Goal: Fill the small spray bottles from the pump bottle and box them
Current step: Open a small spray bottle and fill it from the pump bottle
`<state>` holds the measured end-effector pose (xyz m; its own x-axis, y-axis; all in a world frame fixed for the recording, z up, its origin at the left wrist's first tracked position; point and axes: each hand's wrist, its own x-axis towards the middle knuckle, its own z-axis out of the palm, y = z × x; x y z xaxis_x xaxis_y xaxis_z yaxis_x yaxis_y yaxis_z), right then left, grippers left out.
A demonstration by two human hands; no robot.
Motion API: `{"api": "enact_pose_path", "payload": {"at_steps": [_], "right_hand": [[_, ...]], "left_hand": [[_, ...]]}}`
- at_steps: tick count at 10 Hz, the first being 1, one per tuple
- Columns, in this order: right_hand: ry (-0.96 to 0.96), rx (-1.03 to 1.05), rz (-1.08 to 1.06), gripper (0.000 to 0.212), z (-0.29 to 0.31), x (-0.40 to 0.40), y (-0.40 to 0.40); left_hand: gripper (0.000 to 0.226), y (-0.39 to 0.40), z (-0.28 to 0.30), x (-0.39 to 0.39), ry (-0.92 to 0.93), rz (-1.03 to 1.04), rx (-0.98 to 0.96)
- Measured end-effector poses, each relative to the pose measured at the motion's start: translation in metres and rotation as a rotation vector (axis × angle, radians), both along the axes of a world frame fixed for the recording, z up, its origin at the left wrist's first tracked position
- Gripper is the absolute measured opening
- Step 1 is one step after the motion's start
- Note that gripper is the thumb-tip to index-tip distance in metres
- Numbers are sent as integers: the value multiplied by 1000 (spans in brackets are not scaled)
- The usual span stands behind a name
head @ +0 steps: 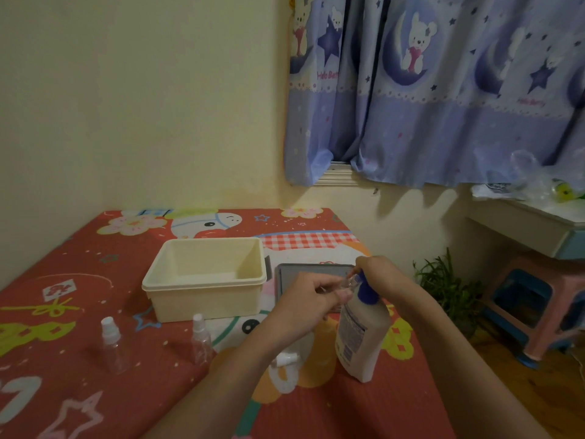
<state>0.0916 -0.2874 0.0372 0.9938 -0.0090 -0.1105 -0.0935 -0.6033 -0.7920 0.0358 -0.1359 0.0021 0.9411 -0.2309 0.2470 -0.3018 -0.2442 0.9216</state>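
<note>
While the right hand (378, 270) presses on the blue pump of the pump bottle (361, 331), the left hand (311, 296) pinches a small clear bottle (349, 284) at its spout, near the cream box (205, 280) on the table (63, 312).

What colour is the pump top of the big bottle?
Dark blue pump top; the body is white. Head view.
</note>
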Motion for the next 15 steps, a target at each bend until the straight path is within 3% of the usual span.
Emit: {"api": "enact_pose_path", "payload": {"at_steps": [1,3,6,13,15], "right_hand": [[-9,-35,24,37,-4,-3,-1],[-82,-58,-16,25,-11,-4,6],[-66,39,19,34,-7,-4,-1],[-23,99,12,26,-9,-5,-5],[-35,94,-5,36,-11,-1,-8]], "left_hand": [[28,1,-2,1,13,-1,10],[26,6,-6,-1,36,-28,33],[27,2,-6,4,14,-15,18],[27,-2,-10,5,9,-18,10],[31,-3,-8,5,7,3,-2]]}}
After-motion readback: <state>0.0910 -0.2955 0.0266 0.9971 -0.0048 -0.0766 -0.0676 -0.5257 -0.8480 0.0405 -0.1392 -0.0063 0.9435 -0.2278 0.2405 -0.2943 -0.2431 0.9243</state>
